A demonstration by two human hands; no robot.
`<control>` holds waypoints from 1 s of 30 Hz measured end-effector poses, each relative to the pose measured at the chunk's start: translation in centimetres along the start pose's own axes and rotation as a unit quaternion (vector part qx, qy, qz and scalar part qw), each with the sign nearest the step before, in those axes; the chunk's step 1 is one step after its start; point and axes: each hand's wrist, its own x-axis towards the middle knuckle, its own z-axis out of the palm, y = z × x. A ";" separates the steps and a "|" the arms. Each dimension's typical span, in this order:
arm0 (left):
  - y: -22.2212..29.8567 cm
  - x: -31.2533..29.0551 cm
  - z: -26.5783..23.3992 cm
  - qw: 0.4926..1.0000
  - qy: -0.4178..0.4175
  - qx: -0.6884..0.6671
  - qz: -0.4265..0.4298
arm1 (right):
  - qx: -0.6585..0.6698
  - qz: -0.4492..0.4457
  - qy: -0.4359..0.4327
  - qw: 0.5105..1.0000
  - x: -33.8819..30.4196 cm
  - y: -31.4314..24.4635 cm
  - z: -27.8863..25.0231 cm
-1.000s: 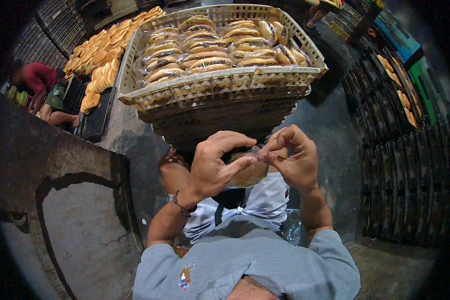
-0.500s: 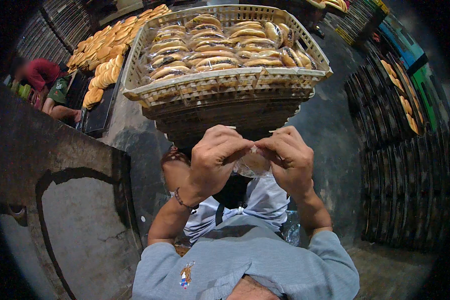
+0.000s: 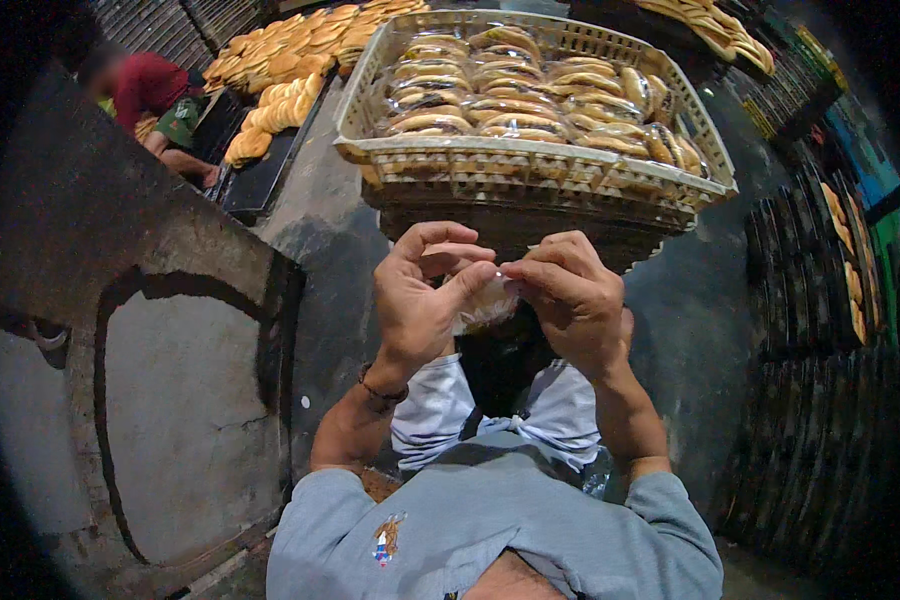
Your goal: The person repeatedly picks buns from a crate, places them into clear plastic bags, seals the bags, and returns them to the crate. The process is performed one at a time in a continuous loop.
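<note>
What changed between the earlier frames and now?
The left hand has loosened its pinch of a moment ago; whether it released the clear bag is unclear. The view swung left, so the crate sits farther right in frame. Unchanged: the right hand pinching the bag, the crate's wrapped buns.

From afar I counted one left hand (image 3: 415,295), one right hand (image 3: 578,305), one bag (image 3: 482,310), one bracelet (image 3: 378,392), one co-worker (image 3: 158,92) and one bun-filled crate (image 3: 550,148). Its wrapped buns (image 3: 515,105) topped a dozen, overlapping too much for me to count exactly; loose buns (image 3: 285,55) ran to dozens.
</note>
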 end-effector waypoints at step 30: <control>-7.5 -0.5 -5.0 0.991 -0.022 0.131 -0.009 | 0.589 0.433 0.063 0.679 -3.3 2.2 6.7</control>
